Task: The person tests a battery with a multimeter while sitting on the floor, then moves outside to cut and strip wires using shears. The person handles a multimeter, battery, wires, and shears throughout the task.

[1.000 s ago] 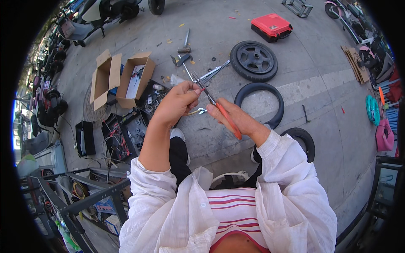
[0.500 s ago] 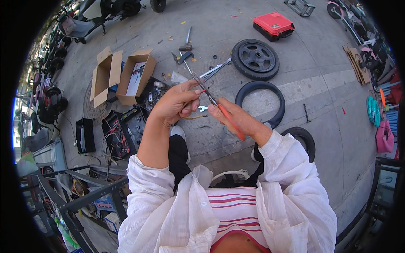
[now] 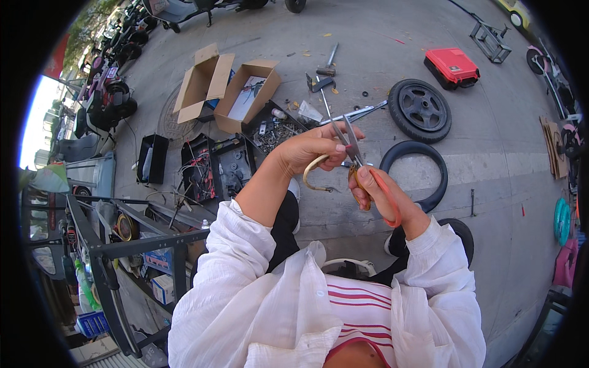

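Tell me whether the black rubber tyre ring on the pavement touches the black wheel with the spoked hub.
Apart. The head view shows bare grey pavement between the black rubber tyre ring and the black spoked wheel above it.

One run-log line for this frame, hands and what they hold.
left hand: grips curved tan strip | right hand: holds orange-handled scissors, blades up | ground: tyre, wheel

Left carton (image 3: 202,83): open brown cardboard box on the pavement, flaps up, left of its twin.
Right carton (image 3: 245,97): open brown cardboard box touching the left carton; a white printed sheet lies inside.
Red case (image 3: 451,65): flat rectangular red plastic case, closed, top right, well apart from the cartons.
Rack box (image 3: 161,288): small blue-and-white box, lower left.
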Available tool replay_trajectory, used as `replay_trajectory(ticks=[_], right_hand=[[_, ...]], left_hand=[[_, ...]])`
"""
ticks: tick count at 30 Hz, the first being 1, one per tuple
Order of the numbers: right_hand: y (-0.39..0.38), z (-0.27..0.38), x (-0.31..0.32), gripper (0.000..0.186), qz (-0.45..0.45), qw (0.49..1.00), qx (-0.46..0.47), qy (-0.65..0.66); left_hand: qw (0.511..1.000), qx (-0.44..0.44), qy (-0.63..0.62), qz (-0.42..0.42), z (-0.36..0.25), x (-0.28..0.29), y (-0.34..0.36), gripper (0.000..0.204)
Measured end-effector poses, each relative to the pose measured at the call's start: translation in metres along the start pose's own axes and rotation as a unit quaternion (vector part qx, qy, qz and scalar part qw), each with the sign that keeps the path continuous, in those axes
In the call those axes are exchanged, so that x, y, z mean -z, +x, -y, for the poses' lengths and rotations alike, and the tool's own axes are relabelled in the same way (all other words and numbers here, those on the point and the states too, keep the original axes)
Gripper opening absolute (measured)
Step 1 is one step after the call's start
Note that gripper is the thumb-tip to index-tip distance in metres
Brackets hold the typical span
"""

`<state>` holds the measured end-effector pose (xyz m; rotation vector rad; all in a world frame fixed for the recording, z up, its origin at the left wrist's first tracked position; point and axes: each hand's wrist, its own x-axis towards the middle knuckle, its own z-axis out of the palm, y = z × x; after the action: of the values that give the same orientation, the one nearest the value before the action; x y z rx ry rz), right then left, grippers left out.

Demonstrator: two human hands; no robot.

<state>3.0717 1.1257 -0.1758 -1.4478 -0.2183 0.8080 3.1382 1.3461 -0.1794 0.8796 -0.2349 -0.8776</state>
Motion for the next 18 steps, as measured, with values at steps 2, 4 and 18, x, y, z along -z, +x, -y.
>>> replay_trajectory(ticks=[2, 4, 18], right_hand=[[-0.001, -0.002, -0.001, 0.059, 0.018, 1.0, -0.002, 0.025], [-0.002, -0.002, -0.006, 0.058, 0.016, 0.998, 0.003, 0.067], [0.0, 0.002, -0.006, 0.06, -0.004, 0.993, -0.039, 0.115]], left_hand=[[0.998, 0.014, 0.062, -0.002, -0.004, 0.002, -0.003, 0.054], [0.997, 0.01, 0.08, -0.018, -0.002, 0.0, -0.003, 0.055], [0.989, -0.031, -0.142, -0.033, 0.022, -0.001, 0.01, 0.04]])
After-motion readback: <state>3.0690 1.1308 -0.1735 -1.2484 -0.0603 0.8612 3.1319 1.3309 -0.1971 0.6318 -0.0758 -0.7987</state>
